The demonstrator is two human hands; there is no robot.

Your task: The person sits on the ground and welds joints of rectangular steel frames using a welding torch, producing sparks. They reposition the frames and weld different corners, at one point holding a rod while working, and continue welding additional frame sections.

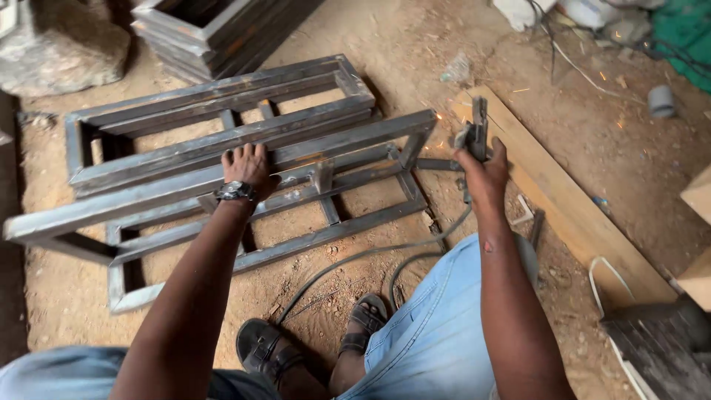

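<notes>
A grey welded steel frame [341,137] of rectangular bars lies tilted on the dirt floor, resting on another frame [215,92] beneath it. My left hand [246,166], with a wristwatch, presses flat on the upper bar of the frame. My right hand [483,172] grips an electrode holder [474,135], its tip held close to the frame's right corner, where small sparks fly. A black cable [355,259] runs from the holder back between my legs. My jeans and sandalled feet show at the bottom.
A stack of similar metal frames [215,30] stands at the top. A long wooden plank [570,215] lies to the right of the frame. A stone block [59,41] sits top left. Cables and scraps [592,44] litter the top right.
</notes>
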